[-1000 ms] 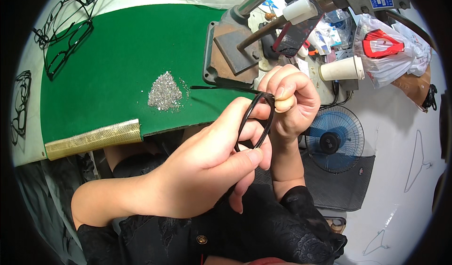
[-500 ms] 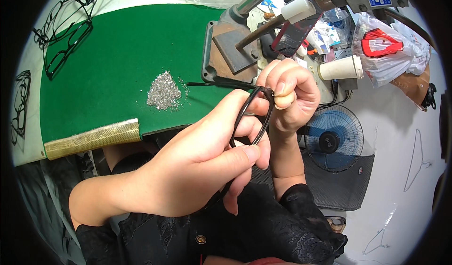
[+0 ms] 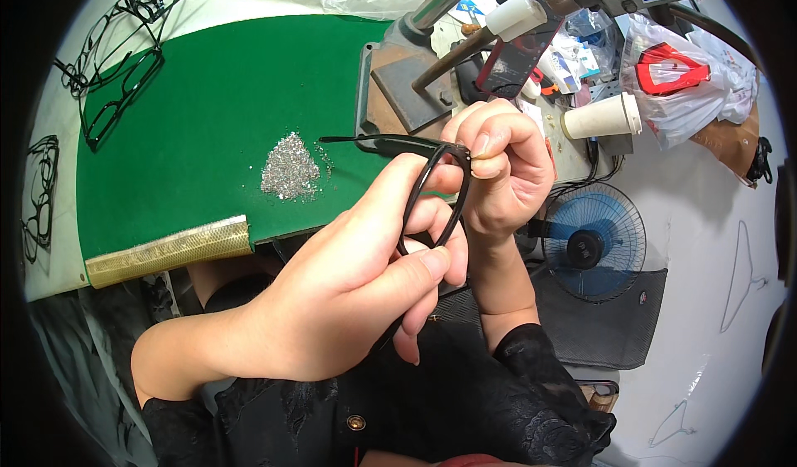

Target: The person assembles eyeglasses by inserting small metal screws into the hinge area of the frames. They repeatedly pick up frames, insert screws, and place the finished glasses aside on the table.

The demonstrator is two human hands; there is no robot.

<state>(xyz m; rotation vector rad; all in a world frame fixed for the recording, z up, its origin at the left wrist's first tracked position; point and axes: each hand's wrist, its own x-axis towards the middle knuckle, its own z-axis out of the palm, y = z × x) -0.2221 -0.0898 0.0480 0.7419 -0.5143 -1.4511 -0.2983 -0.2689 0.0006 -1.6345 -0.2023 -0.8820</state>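
Note:
A black eyeglass frame (image 3: 398, 144) is held up in front of me, one temple pointing left over the table. My left hand (image 3: 353, 280) is closed on its rim, thumb on the near side and fingers behind. At the hinge corner, my right hand (image 3: 508, 164) pinches thumb and fingertips together against the frame. A tiny bright speck shows there; whatever lies between those fingertips is too small to make out. Left of the temple, a pile of tiny silvery metal pieces (image 3: 290, 168) sits on the green mat (image 3: 199, 93).
More black eyeglass frames (image 3: 124, 93) lie at the far left. A metal bench press (image 3: 407, 77) stands behind my hands. Right of it are a white cup (image 3: 599, 118), plastic bags (image 3: 681, 77) and clutter. A blue fan (image 3: 589, 243) stands below. A gold mesh roll (image 3: 170, 251) edges the mat.
The eyeglass frame has turned slightly, showing more of its temple's broad side. Both hands have shifted slightly left, my right fingertips staying at the hinge corner.

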